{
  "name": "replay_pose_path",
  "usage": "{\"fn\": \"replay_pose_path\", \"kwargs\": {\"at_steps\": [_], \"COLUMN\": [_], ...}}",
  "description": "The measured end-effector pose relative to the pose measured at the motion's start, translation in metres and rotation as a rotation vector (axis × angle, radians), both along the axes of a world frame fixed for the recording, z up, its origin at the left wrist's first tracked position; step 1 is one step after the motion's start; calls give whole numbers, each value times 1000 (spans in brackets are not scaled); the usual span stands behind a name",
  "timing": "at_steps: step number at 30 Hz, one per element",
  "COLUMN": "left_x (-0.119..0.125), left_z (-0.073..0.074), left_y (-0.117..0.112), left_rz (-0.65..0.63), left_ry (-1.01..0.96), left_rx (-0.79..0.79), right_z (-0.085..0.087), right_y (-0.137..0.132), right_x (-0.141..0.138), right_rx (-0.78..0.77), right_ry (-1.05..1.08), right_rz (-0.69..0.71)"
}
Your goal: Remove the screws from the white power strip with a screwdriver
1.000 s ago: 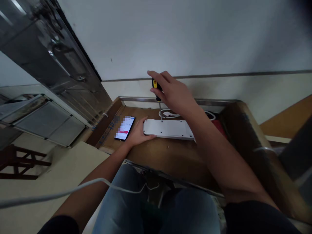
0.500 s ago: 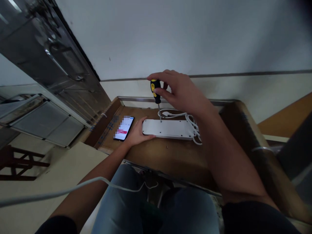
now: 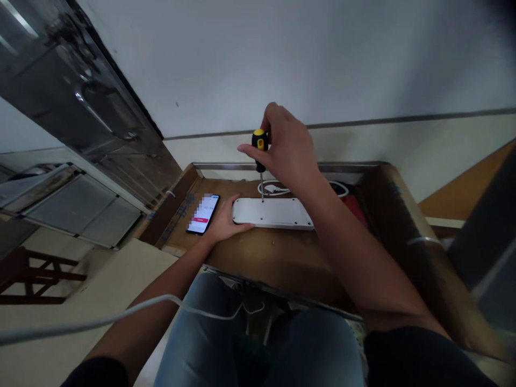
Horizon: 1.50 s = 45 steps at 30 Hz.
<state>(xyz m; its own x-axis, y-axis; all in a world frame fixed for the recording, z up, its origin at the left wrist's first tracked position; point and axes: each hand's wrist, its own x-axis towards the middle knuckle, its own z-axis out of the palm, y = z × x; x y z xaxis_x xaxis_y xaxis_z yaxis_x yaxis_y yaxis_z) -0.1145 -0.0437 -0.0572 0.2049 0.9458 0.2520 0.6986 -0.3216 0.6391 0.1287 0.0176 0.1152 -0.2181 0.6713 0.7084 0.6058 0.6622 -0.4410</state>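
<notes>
"Where are we working?"

"At our wooden bench (image 3: 282,269): a white power strip (image 3: 274,212) lies near the back edge, a phone (image 3: 202,214) just beside it."

"Our hands?"

"Left hand (image 3: 228,220) lies open on the strip's end. Right hand (image 3: 286,148) grips a yellow-and-black screwdriver (image 3: 260,142), tip at a screw hole (image 3: 262,200)."

"How do we do this well?"

"Keep the shaft (image 3: 262,185) upright, press, and turn slowly."

wall: white plaster (image 3: 282,59) above a dark stripe (image 3: 363,122), cream below | door: grey metal door (image 3: 68,70), curved handle | floor: cream floor (image 3: 92,285) | furniture: dark wooden chair (image 3: 36,277), wooden desk (image 3: 282,258) | light: dim, even
</notes>
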Motion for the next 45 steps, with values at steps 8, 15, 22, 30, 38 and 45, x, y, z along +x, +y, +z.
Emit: {"fn": "replay_pose_path", "kwargs": {"at_steps": [8,15,22,30,38,45], "left_x": [0,2,1,1,1,1], "left_z": [1,3,0,0,0,-1], "left_y": [-1,-3,-2,-2,-1,0], "left_rz": [6,7,-5,-12,-46,-20], "left_ry": [-4,-19,-15,-40,-159,-239], "left_rx": [4,-8,11,5,-12,-56], "right_z": [3,13,18,13,10,-8], "right_y": [0,3,-6,-4,-11,-7], "right_x": [8,36,30,7,9,-10], "right_rx": [56,24,-101,-111,69,68], "right_ry": [-204,-191,-58,92,195,315], "right_rz": [153,373,391,7,-114,-34]}}
